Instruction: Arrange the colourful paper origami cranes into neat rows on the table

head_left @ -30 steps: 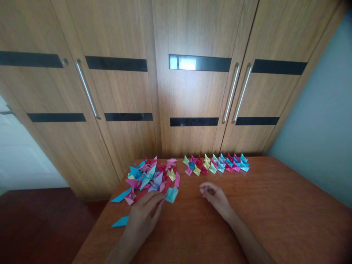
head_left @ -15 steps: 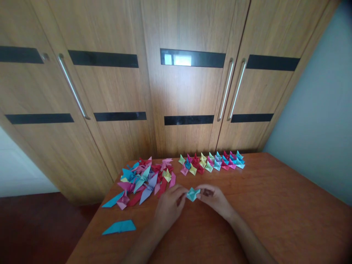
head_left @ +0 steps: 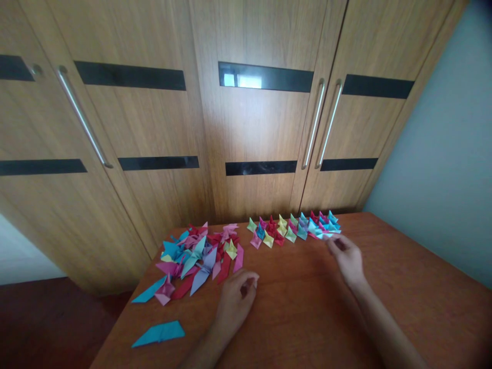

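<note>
Out at the right end of the paper rows, my right hand [head_left: 348,259] pinches a pale aqua folded paper piece [head_left: 321,233] by its edge. That piece is just in front of the rows and overlaps some of them; whether it touches them I cannot tell. My left hand [head_left: 238,297] hovers over the table's middle, thumb and fingertips together in a loop with nothing in it. Rows of small folded paper shapes [head_left: 291,235] in yellow, pink, red, green and blue stand along the back edge. A heap of coloured folded paper pieces [head_left: 207,269] lies left of my left hand.
One blue folded strip [head_left: 159,333] lies apart at the table's left edge. The reddish-brown wooden table [head_left: 292,312] meets a wooden wardrobe [head_left: 257,128] with metal handles behind it. A pale wall [head_left: 442,179] rises on the right.
My right hand has carried the aqua paper piece from the middle to the right end of the rows. My left hand has let go of it and shifted slightly down. The view has tilted slightly.
</note>
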`<action>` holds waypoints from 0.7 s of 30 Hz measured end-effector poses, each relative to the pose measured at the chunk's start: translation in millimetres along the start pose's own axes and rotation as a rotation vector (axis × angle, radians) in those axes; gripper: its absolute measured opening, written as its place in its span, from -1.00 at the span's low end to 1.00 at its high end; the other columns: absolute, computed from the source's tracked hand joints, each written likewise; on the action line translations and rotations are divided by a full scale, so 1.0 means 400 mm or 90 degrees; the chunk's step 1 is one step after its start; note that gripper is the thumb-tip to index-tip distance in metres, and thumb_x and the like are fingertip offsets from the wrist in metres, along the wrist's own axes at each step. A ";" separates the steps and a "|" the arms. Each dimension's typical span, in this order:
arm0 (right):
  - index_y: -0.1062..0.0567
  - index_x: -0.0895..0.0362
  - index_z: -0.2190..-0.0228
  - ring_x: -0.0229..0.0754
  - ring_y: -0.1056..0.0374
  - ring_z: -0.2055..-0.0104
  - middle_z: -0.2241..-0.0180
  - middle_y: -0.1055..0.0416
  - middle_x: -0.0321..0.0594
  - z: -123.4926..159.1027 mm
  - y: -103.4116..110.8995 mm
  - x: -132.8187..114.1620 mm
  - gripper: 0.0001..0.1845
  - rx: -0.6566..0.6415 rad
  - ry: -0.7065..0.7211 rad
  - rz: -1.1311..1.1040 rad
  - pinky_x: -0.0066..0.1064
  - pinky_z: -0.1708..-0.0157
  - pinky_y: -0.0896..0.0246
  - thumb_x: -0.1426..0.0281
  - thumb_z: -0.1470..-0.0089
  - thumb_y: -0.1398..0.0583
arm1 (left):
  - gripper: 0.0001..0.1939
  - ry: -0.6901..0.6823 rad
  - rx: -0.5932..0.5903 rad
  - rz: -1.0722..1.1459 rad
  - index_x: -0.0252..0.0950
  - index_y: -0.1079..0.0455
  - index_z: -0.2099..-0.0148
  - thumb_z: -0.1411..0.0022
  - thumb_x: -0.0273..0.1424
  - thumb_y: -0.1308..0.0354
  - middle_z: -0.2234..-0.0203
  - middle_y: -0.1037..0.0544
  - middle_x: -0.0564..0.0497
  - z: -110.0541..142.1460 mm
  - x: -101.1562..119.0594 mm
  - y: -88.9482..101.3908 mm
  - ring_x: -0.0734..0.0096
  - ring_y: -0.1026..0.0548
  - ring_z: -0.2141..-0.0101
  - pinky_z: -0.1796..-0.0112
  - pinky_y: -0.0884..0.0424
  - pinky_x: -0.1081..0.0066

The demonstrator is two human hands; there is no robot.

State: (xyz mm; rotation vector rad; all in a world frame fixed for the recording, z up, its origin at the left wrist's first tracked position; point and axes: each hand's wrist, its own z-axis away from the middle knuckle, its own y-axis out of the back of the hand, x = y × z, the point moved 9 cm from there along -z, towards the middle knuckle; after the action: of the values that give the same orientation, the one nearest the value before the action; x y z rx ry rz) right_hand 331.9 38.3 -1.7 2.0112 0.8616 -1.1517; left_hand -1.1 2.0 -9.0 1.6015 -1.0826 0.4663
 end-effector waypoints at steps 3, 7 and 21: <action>-0.47 0.21 0.38 -0.12 -0.34 0.43 0.44 -0.46 -0.09 -0.098 0.143 0.096 -0.54 0.144 -0.043 0.161 -0.38 0.43 -0.18 0.05 0.09 -0.15 | -0.83 0.011 -0.009 0.011 -0.24 -0.45 0.31 -0.17 -0.43 -0.01 0.43 -0.52 0.02 -0.004 -0.003 -0.004 0.40 -0.45 0.40 0.38 -0.35 0.47; -0.50 0.21 0.32 0.02 -0.40 0.30 0.37 -0.50 -0.02 -0.193 0.234 0.224 -0.56 0.150 -0.094 0.407 -0.29 0.35 -0.20 0.11 0.04 -0.09 | -0.82 0.022 -0.012 0.037 -0.24 -0.46 0.32 -0.16 -0.45 -0.01 0.44 -0.52 0.02 -0.004 -0.016 -0.011 0.40 -0.45 0.41 0.39 -0.35 0.47; -0.52 0.13 0.15 0.23 -0.40 0.20 0.21 -0.46 0.18 -0.245 0.177 0.377 -0.49 -0.055 -0.224 0.666 -0.17 0.41 -0.25 0.08 0.01 -0.05 | -0.82 0.054 -0.040 0.060 -0.24 -0.43 0.30 -0.18 -0.47 0.00 0.43 -0.53 0.03 0.000 -0.036 -0.033 0.40 -0.46 0.39 0.36 -0.32 0.46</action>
State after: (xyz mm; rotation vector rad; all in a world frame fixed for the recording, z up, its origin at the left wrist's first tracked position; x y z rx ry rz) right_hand 493.0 108.7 -82.2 1.7028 -0.3226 -0.7608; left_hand 2.6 7.6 -27.5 1.4669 -1.1016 0.5530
